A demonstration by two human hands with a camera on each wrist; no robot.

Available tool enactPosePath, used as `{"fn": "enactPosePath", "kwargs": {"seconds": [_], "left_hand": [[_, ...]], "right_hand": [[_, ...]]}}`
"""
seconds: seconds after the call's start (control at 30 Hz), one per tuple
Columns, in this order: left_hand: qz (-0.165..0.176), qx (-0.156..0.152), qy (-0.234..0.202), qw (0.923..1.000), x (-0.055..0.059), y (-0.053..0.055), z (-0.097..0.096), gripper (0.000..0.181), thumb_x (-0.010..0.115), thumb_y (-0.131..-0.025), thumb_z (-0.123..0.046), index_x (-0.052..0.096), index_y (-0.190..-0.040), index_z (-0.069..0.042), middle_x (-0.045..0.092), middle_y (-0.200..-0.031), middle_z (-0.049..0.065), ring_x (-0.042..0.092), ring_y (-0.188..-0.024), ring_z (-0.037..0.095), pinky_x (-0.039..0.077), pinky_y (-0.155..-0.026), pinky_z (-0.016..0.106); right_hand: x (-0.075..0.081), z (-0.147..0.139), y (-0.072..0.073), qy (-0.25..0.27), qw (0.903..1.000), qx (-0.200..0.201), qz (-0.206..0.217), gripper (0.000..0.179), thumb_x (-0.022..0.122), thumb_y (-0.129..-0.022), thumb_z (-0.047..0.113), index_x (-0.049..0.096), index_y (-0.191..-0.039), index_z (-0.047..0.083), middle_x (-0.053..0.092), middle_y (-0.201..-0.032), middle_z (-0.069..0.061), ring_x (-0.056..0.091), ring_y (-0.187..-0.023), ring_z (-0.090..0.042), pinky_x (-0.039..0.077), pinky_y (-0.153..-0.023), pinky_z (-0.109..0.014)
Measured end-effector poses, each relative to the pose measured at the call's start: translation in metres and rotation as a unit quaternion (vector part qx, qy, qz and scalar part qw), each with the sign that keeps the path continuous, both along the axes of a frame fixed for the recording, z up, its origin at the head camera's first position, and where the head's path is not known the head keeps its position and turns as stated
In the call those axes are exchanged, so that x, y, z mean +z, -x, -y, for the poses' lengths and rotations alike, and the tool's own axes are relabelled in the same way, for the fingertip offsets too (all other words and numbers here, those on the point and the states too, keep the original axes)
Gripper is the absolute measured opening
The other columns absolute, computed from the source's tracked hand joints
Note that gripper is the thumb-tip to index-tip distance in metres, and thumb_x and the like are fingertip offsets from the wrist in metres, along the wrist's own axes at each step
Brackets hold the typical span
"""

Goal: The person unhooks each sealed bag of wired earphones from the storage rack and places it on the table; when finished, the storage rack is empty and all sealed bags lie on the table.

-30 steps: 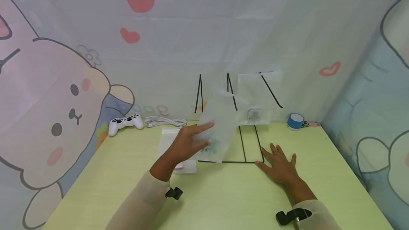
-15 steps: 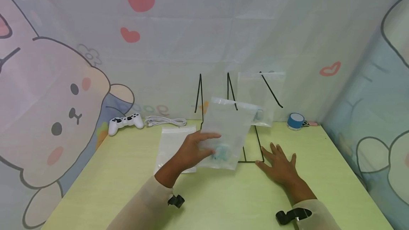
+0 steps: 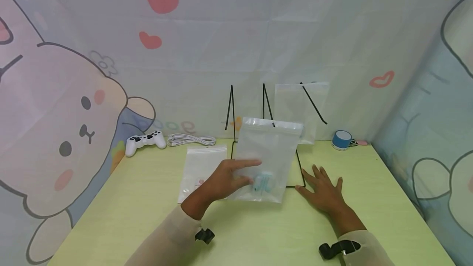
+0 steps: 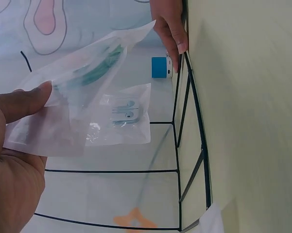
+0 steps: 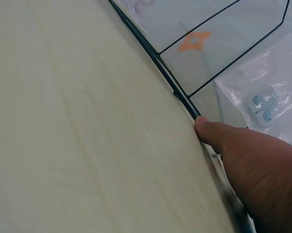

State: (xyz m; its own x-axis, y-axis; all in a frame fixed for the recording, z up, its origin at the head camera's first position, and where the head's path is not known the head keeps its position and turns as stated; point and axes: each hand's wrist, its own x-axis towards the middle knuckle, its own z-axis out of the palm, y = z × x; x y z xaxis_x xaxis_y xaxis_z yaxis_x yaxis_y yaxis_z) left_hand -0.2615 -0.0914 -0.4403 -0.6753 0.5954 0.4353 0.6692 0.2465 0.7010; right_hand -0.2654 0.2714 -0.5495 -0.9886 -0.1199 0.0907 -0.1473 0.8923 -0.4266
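Left hand [image 3: 223, 180] fingers are pinching a clear zip bag [image 3: 267, 147] in front of the black rack [image 4: 204, 149]; over the last second it's come lower and straightened up. Right hand [image 3: 322, 190] hasn't budged, fingers spread, thumb on the rack's corner. Another bag [image 3: 290, 108] hangs behind. Backdrop [image 3: 229, 32] letters are too faint to read.

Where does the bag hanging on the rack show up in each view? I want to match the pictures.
Head: the hung bag is right of centre, partly behind the held bag.
Left wrist: near the centre, earphones visible inside.
Right wrist: at the right edge, cut off by the frame.
Shared landmark: the black wire rack.
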Motion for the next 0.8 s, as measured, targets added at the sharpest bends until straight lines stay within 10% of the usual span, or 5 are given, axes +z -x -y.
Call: {"fn": "enactPosePath", "kwargs": {"seconds": [0.4, 0.8], "left_hand": [[-0.037, -0.040, -0.021, 0.9983, -0.006, -0.005, 0.003, 0.054, 0.083, -0.092, 0.003, 0.070, -0.144, -0.002, 0.067, -0.150, 0.016, 0.068, -0.137, 0.032, 0.061, -0.104, 0.030], [0.074, 0.011, 0.019, 0.9970, -0.023, 0.007, 0.020, 0.063, 0.087, -0.091, -0.006, 0.067, -0.151, -0.009, 0.066, -0.154, 0.011, 0.062, -0.146, 0.032, 0.051, -0.116, 0.028]], "right_hand": [[0.001, 0.001, 0.000, -0.003, 1.0000, -0.003, 0.005, 0.082, 0.054, -0.105, 0.072, 0.042, -0.170, 0.022, 0.024, -0.180, -0.025, 0.014, -0.168, -0.052, -0.007, -0.117, -0.093], [-0.002, 0.000, 0.002, -0.013, 0.9999, -0.002, -0.002, 0.083, 0.053, -0.105, 0.073, 0.043, -0.169, 0.022, 0.025, -0.180, -0.025, 0.015, -0.168, -0.052, -0.007, -0.117, -0.093]]}}
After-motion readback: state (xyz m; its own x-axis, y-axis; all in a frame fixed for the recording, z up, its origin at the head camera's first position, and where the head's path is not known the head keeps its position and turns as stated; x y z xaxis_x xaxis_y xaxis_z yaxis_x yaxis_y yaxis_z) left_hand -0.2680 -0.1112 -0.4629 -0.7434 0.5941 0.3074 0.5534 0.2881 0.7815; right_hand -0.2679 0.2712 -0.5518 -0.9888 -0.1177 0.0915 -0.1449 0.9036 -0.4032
